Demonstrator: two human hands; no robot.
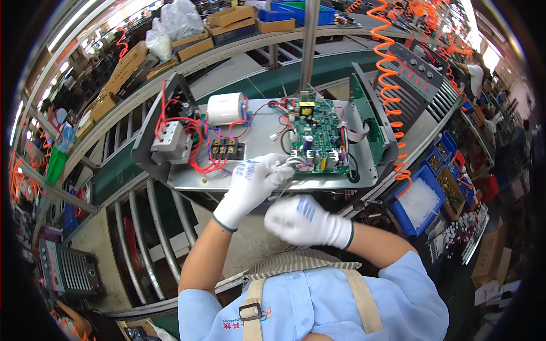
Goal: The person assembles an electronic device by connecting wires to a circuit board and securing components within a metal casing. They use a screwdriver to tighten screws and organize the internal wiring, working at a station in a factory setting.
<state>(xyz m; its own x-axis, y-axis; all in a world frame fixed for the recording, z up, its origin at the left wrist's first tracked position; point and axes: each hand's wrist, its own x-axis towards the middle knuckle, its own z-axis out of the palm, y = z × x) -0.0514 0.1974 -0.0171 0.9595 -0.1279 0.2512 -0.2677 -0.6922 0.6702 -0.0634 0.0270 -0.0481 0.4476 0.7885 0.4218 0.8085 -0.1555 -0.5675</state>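
My left hand [257, 181], in a white knit glove, pinches a small bundle of wires [296, 163] at the near edge of a green circuit board [319, 122]. My right hand [309, 221], gloved too and slightly blurred, is closed just below and to the right. A thin strand runs down from the left fingertips toward it; what the right fingers hold is hidden. The board sits in an open metal chassis [267, 182]. Left of it are a white cylindrical capacitor [225, 109], a black terminal block [227, 150], red wires [199, 165] and a grey block [172, 142].
The chassis rests on a roller conveyor [149, 238]. An orange coiled hose [390, 96] hangs at its right, before a dark panelled unit [406, 77]. Blue bins [418, 199] of small parts stand right. Cardboard boxes [230, 25] line the far shelf; another unit [71, 267] stands lower left.
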